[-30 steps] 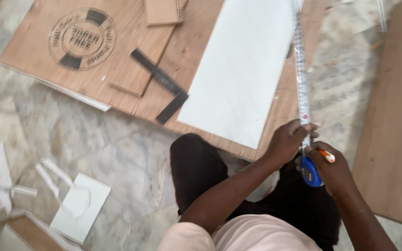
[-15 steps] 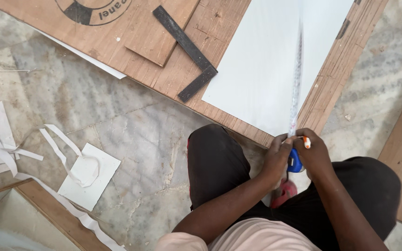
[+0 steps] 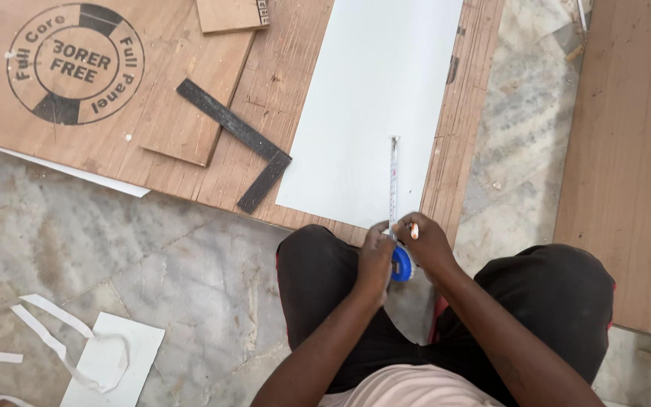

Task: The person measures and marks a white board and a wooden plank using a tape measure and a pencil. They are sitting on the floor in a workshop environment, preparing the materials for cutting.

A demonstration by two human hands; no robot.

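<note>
While we look down from the head camera, these lines set out what we find.

Left hand: our left hand (image 3: 376, 252) is closed around the blue tape measure case (image 3: 401, 264), which sits at the near edge of the white sheet (image 3: 374, 98), above our knees.
Right hand: our right hand (image 3: 427, 241) pinches an orange-tipped pencil (image 3: 414, 230) just beside the case and also touches the case, fingers curled and gripping.
Tape blade: the blade (image 3: 394, 181) runs straight away from the grip, lying flat on the white sheet, its hooked end resting partway up the sheet and not caught on any edge.
Beyond the grip: the white sheet lies on a plywood board (image 3: 99, 105); a dark try square (image 3: 239, 143) rests on that board, well to the left of our left hand.
Risk: we judge that the free hook could slide, since nothing anchors it, so a reading or a pencil mark could land off line.
Second risk: we judge the blade could snap back towards our fingers if the left hand loosens.
Change: half a second ago the blade reached far up the sheet and was blurred; now far less of it shows and it lies sharp, and the view has shifted so that more of the board shows.
</note>
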